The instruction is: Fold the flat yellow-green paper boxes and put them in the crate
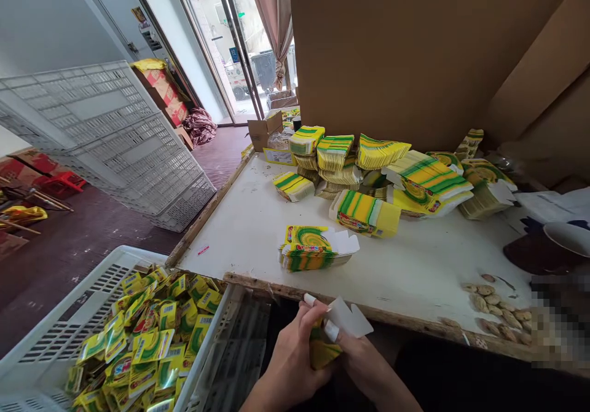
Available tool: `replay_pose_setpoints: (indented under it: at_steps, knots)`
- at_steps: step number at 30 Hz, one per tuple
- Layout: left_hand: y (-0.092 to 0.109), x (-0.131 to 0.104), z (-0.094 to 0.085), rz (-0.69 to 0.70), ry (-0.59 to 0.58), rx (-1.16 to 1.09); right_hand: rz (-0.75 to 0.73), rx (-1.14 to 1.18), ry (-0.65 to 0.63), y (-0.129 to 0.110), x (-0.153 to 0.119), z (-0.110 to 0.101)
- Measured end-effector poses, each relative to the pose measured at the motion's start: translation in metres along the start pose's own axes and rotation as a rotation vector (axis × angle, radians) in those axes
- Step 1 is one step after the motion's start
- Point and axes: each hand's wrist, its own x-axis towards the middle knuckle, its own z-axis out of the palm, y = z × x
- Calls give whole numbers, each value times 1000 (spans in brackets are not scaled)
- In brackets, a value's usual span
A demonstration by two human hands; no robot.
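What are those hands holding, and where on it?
A yellow carton: both hands, left and right, grip its body near the open white flaps.

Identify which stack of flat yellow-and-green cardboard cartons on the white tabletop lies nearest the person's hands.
The stack nearest the wooden front edge, its white flaps pointing right; the other stacks sit farther back.
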Motion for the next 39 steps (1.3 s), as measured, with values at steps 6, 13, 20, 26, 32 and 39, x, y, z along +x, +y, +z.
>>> replay_pose_setpoints:
  at_steps: [6,13,20,26,32,39]
  knots:
    - [6,4,-8,-148,-96,-56,-163,-271,74,2,-6,-4]
    - [7,6,-1,-245,-79,-174,-505,-960,-5,0,-16,-8]
    - [10,5,-15,-278,17,65,-599,-1000,30,-11,-13,-26]
    - [10,9,-29,-250,-67,59,-460,-1125,-78,-21,-20,-27]
    - [10,15,-33,-177,-142,109,-369,-1115,-112,-45,-22,-25]
    - [-2,5,-48,-157,20,107,-462,-952,96,-24,-4,2]
